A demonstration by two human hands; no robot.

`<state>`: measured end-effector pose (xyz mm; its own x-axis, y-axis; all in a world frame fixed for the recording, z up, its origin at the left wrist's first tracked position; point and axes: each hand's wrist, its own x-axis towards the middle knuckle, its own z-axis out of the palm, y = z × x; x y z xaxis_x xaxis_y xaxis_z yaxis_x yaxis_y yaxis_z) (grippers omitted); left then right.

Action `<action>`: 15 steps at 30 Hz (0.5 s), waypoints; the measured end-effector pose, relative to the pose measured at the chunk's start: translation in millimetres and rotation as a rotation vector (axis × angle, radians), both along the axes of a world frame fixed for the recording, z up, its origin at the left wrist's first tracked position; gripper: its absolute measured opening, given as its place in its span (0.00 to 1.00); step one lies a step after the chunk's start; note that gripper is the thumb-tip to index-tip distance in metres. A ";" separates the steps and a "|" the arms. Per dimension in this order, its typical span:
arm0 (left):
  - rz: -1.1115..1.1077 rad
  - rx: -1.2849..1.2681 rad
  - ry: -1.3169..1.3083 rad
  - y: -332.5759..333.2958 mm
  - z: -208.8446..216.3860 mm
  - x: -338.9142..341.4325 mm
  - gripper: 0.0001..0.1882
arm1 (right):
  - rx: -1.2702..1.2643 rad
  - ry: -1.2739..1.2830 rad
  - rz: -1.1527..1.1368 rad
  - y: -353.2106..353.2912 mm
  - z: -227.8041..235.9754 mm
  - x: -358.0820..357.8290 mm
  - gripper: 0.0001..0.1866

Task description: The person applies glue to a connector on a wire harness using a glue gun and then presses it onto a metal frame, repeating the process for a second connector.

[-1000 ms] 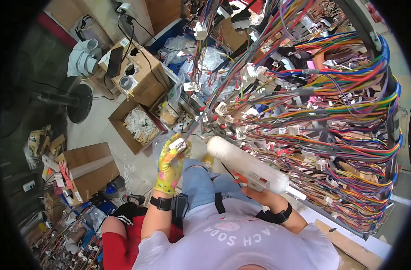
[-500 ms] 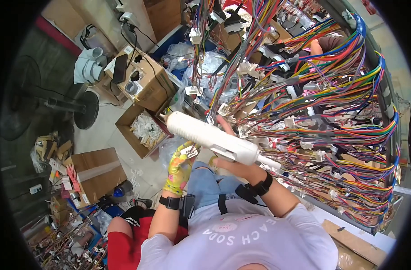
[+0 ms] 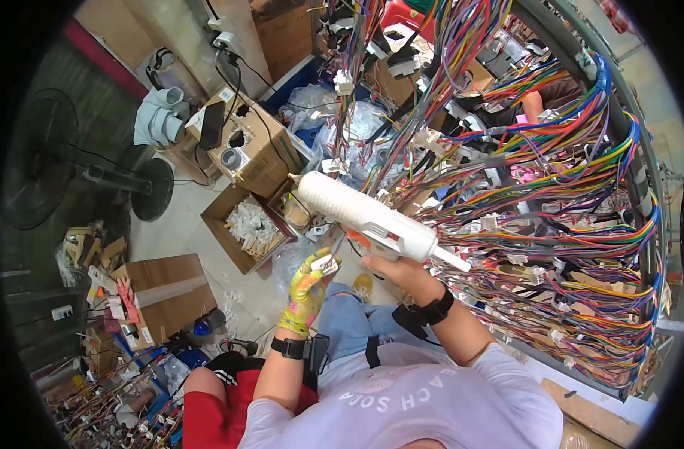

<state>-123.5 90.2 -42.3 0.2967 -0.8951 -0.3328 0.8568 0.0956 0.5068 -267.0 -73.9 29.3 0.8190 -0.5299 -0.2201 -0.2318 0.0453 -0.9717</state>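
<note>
My right hand (image 3: pixel 403 274) grips a white hot glue gun (image 3: pixel 357 217) from below. Its nozzle (image 3: pixel 294 178) points to the far left, and a white glue stick (image 3: pixel 451 259) sticks out of its back end. An orange part (image 3: pixel 355 237) shows under the gun's body; most of my right fingers are hidden behind it. In a yellow flowered glove, my left hand (image 3: pixel 304 290) is closed on a small white connector (image 3: pixel 324 264) with dark marks. The connector is below the gun, apart from it.
Bundles of coloured wires with white connectors (image 3: pixel 551 176) hang from a frame on the right. An open carton of white parts (image 3: pixel 253 233) stands beyond my left hand. A stand fan (image 3: pixel 153 189) is at left. Someone in red shorts (image 3: pixel 207 415) sits at lower left; another person's arm (image 3: pixel 533 107) shows far right.
My right index finger, which was stretched out beyond the gun, has drawn in behind it, and the orange part now shows. The view has shifted slightly. Both hands keep their hold.
</note>
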 end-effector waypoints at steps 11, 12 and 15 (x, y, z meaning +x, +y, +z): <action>-0.108 0.240 -1.048 -43.8 -51.6 -24.4 0.20 | 0.014 0.078 0.197 29.1 1.2 -26.8 0.39; -0.209 0.246 -1.031 -39.3 -65.1 -25.8 0.20 | -0.019 -0.063 0.151 31.1 5.6 -23.1 0.39; -0.294 0.129 -1.173 -39.8 -84.9 -23.4 0.20 | 0.108 -0.220 -0.001 38.0 2.9 -24.0 0.39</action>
<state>-146.9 50.5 -127.2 0.2685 -0.9591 -0.0896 -0.1482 -0.1331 0.9800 -291.0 -35.9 32.3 0.8531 -0.5135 -0.0917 -0.0149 0.1517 -0.9883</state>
